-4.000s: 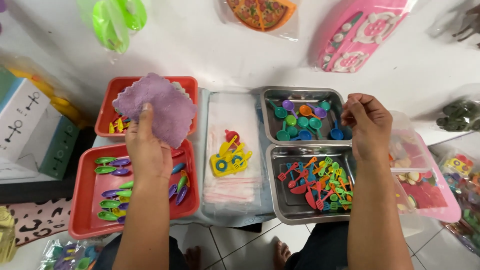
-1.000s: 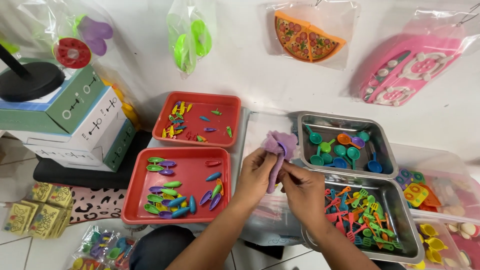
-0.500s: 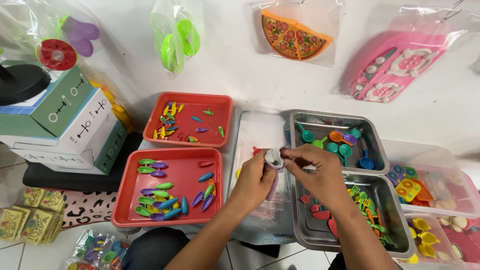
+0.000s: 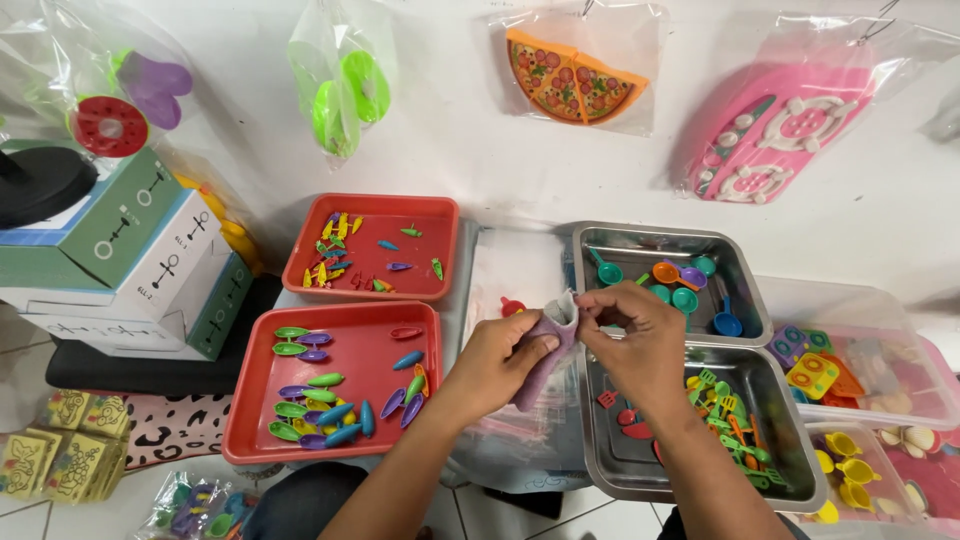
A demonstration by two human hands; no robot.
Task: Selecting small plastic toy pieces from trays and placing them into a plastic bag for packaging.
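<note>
From the head camera, both hands meet over the middle of the bench (image 4: pixel 520 265), sharing one crumpled piece of purple felt-like cloth (image 4: pixel 545 345). The left hand (image 4: pixel 497 362) has its grip closed around the lower part of the cloth, thumb pressed on top; the right hand (image 4: pixel 640 340) pinches the cloth's upper edge between thumb and fingers, its grip narrow and holding the fabric. Taking the cloth as the landmark: left of it lie two red plastic trays, the nearer red tray (image 4: pixel 345 455) carrying a scatter of small green, purple and blue boat-shaped toy pieces, the farther red tray (image 4: pixel 440 215) holding smaller mixed bits, too many to count surely. Right of the cloth sit two steel trays: the farther steel tray (image 4: pixel 600 240) holds several coloured toy spoons, the nearer steel tray (image 4: pixel 640 470) a heap of small toy utensils. Above the cloth, on the white wall (image 4: pixel 450 130), hang four clear bags of toys. Far left of it stands a stack of three cardboard boxes (image 4: pixel 120 255).
</note>
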